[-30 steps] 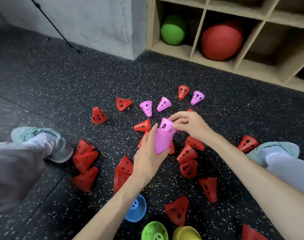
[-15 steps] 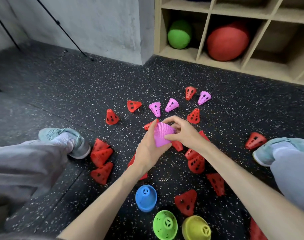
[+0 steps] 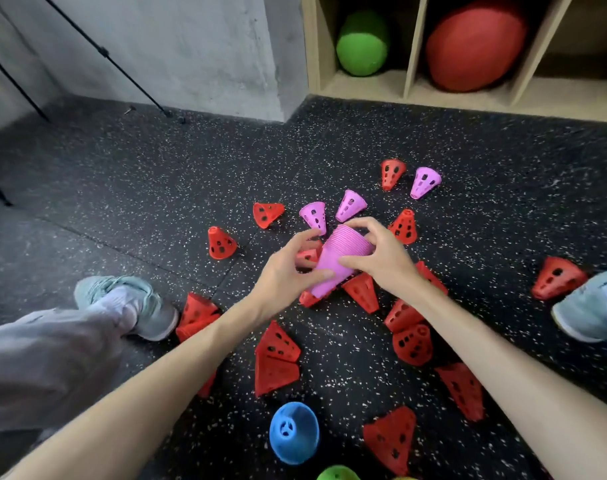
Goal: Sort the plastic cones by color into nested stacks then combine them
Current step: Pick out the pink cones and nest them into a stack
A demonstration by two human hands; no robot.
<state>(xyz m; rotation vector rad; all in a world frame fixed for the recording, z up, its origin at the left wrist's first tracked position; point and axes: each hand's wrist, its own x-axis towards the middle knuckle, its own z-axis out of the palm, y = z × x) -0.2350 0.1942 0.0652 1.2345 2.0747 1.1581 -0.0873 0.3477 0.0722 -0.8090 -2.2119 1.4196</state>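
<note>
Both hands hold the pink stack (image 3: 340,261) in the air above the middle of the scattered cones, a little off the floor (image 3: 156,188). The left hand (image 3: 288,275) curls round its near, lower part, thumb across the front, likely to steady it, while the right hand (image 3: 381,254) wraps the far, upper end, fingers over the rim, seemingly to press the nested cones home. The stack's long axis tilts from near-left to far-right; which end is the wide one I cannot tell, as the hands cover both. Three loose pink cones (image 3: 350,205) lie on the floor just beyond the hands, one farther right, so holding the stack close to them probably suits the next pickup. Red cones (image 3: 277,362) lie on their sides all around, unsorted. A blue stack (image 3: 294,433) stands near, with a green stack (image 3: 336,473) at the near edge.
</note>
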